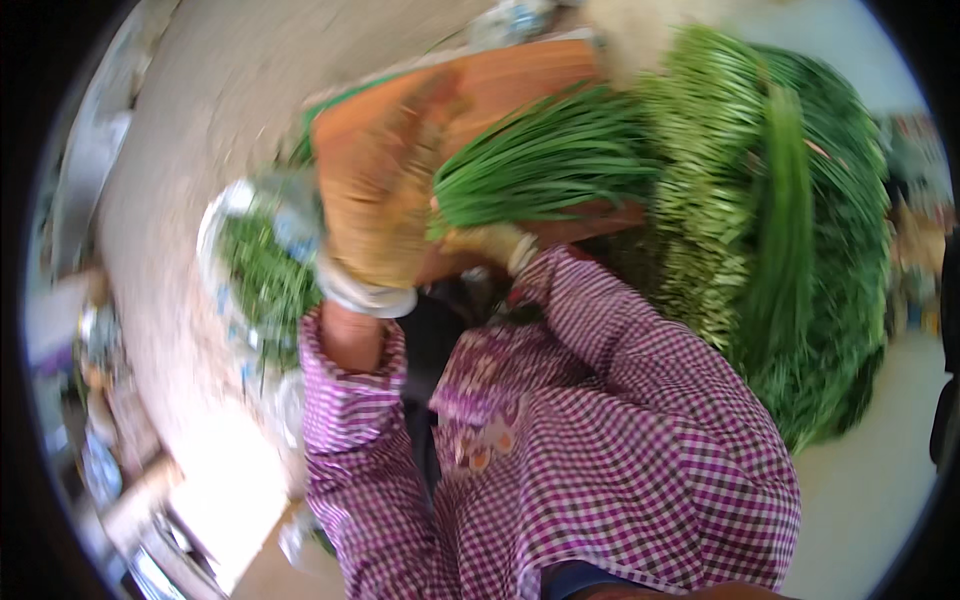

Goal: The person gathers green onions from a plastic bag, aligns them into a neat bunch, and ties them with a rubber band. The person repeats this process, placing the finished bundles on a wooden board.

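My left hand (379,202) wears a soiled yellow-orange work glove with a white cuff. It is blurred, and its fingers blend into the orange surface (517,75), so I cannot tell whether they are closed. Beside it, my right hand (484,244), in a similar glove, grips the base end of a bunch of long flat green leaves, likely garlic chives (547,165). The leaf tips point right over the orange surface. A large heap of similar greens (840,247) lies to the right, with the pale cut ends (697,187) of stacked bunches facing my hands.
A clear plastic bag (217,232) of loose green leaves stands on the floor left of my left hand. Another plastic bag (517,19) lies beyond the orange surface. Blurred household items and boxes line the far left edge; more items show at the far right.
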Demonstrator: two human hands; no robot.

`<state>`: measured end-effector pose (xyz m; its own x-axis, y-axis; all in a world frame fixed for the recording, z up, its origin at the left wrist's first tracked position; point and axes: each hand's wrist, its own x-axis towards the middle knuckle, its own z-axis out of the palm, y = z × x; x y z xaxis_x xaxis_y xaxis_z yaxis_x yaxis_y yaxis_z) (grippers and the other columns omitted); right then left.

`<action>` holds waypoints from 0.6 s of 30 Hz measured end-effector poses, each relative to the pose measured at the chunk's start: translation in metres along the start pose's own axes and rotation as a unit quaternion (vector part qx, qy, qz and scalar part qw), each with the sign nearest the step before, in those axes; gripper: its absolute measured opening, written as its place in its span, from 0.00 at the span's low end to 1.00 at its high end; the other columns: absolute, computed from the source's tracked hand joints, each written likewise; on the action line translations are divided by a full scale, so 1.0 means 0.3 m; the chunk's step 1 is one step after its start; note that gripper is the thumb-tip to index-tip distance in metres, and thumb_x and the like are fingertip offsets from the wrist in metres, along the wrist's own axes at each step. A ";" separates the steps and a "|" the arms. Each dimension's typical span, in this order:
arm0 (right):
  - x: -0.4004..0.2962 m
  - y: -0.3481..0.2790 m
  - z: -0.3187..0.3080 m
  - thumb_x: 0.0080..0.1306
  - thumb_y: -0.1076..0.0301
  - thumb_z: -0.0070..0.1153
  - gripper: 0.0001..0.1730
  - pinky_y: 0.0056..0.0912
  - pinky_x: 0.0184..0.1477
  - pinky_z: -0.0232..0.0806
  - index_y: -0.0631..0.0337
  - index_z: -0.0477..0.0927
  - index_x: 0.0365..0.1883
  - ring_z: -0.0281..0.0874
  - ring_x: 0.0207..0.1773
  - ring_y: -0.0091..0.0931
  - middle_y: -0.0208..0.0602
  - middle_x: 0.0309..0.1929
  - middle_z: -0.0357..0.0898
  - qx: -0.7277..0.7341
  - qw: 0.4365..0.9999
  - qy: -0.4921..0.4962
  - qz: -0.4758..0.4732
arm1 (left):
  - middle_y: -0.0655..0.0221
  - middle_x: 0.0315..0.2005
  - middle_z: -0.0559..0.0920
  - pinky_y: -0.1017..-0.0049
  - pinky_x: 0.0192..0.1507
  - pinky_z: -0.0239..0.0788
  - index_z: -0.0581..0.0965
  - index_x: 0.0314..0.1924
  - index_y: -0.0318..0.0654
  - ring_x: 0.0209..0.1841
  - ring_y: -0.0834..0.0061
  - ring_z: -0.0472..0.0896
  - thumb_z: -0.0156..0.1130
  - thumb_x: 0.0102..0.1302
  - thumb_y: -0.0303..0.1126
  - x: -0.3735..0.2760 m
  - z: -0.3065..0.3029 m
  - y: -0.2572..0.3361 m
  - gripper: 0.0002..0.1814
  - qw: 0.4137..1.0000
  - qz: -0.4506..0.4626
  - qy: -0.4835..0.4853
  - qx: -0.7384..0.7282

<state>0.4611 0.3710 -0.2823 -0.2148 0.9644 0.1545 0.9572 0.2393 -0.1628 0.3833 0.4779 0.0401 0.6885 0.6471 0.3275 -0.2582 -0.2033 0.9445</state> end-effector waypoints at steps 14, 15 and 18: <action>0.004 -0.003 -0.088 0.75 0.65 0.34 0.31 0.30 0.78 0.46 0.27 0.55 0.74 0.50 0.74 0.21 0.13 0.80 0.43 -0.407 0.883 -0.189 -0.138 | 0.59 0.47 0.85 0.75 0.40 0.75 0.76 0.61 0.37 0.42 0.69 0.85 0.53 0.74 0.48 -0.988 -1.101 -0.029 0.25 0.868 -0.338 0.362 0.038; -0.004 0.005 -0.073 0.75 0.66 0.35 0.31 0.29 0.77 0.47 0.27 0.56 0.74 0.51 0.74 0.21 0.12 0.80 0.43 -0.414 0.883 -0.152 -0.163 | 0.56 0.51 0.84 0.70 0.41 0.76 0.76 0.61 0.37 0.45 0.66 0.85 0.54 0.73 0.50 -1.019 -1.103 -0.048 0.27 0.819 -0.414 0.383 0.107; -0.032 0.041 -0.009 0.74 0.67 0.35 0.31 0.25 0.74 0.54 0.27 0.58 0.74 0.55 0.73 0.20 0.10 0.79 0.48 -0.329 0.918 -0.186 -0.123 | 0.51 0.48 0.83 0.59 0.43 0.76 0.72 0.64 0.36 0.46 0.56 0.84 0.63 0.64 0.55 -0.948 -1.064 -0.055 0.36 0.604 -0.463 0.180 0.623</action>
<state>0.4753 0.3643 -0.2831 -0.3742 0.8915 -0.2555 0.7545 0.4529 0.4750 -0.0245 0.5317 -0.0774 -0.1034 0.9796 -0.1725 0.9899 0.1182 0.0783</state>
